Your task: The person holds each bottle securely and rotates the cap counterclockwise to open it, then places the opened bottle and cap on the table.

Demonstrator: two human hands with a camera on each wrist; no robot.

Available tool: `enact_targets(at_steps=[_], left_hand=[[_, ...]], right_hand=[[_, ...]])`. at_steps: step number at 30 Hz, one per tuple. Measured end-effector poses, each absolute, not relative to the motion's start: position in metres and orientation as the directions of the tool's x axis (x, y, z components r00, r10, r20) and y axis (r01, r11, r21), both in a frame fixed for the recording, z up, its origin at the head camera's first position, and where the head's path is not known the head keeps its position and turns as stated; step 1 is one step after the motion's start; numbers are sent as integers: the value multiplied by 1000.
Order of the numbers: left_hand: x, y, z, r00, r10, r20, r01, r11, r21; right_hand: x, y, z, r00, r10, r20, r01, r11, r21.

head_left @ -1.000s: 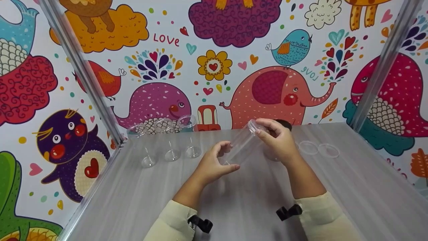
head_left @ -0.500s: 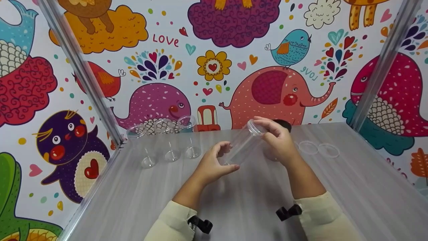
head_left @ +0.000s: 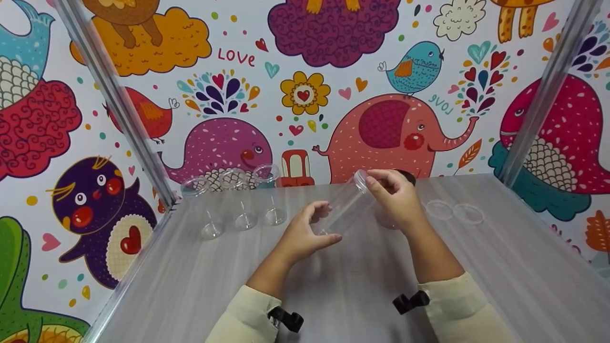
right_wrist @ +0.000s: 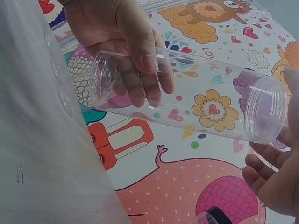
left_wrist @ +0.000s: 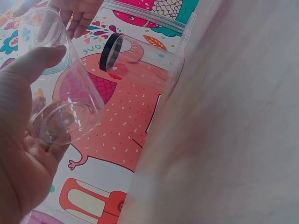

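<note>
A clear plastic jar (head_left: 340, 209) is held tilted above the table, its top end to the upper right. My left hand (head_left: 305, 231) grips it round the base, thumb on the near side and fingers behind. With thumb and fingers, my right hand (head_left: 399, 200) holds the clear screw lid (head_left: 360, 182) at the top end. In the right wrist view the jar (right_wrist: 187, 93) looks empty, with the lid (right_wrist: 266, 112) seated over its mouth; whether it is fully screwed down, I cannot tell.
Three clear jars (head_left: 245, 219) stand upright at the back left. Clear lids (head_left: 468, 214) lie flat on the right of the grey table (head_left: 352, 305). Partly hidden behind my right hand stands a clear jar with a black lid (left_wrist: 111, 51). Printed walls and metal posts enclose the table.
The right hand's fingers have shifted round the lid, drawing back and then closing on it again. Left hand and jar stay in nearly the same place.
</note>
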State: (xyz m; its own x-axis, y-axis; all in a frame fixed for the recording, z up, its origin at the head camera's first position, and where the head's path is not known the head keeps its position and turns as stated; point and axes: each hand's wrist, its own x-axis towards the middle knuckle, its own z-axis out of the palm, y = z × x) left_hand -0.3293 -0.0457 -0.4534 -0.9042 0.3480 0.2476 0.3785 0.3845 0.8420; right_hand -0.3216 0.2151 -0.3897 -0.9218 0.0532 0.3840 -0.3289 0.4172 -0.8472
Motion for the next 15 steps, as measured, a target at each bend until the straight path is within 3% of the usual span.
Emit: enact_targets(at_steps=[7, 15], left_hand=[[-329, -46, -453, -902, 349, 254, 386, 388, 837], [-329, -46, -454, -911, 336, 239, 364, 381, 850]], right_hand=[[-321, 214, -390, -931, 45, 363, -317, 399, -860], [-319, 213, -391, -906, -25, 422, -413, 264, -872]])
